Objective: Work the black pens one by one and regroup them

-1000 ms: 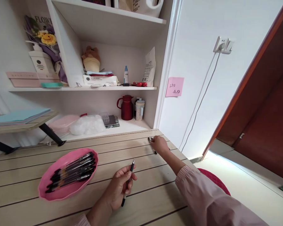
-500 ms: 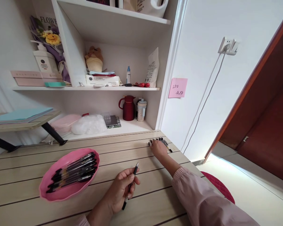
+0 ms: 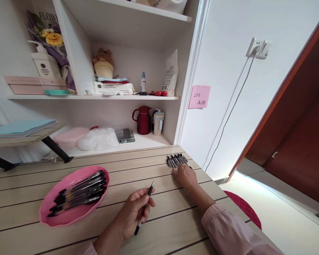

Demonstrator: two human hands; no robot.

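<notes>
Black pens [image 3: 177, 160] lie side by side in a close row at 5 o'clock, near the edge of a pale, wood-look tabletop [image 3: 127, 170]. The right hand [image 3: 185, 176], also at 5 o'clock, reaches to the near side of that row, its fingers bent and seemingly touching the pen ends; whether it pinches one cannot be told. Towards 7 o'clock, the left hand [image 3: 133, 210] pinches a single pen [image 3: 150, 192] between thumb and fingers, metal tip pointing to 1 o'clock. A loose bundle [image 3: 81, 191] of similar pens lies in a pink dish [image 3: 46, 214] at 8 o'clock, apart from both hands. The step in hand looks like handling the row; the next move seems to call for light fingertips, since close neighbours could be nudged askew
</notes>
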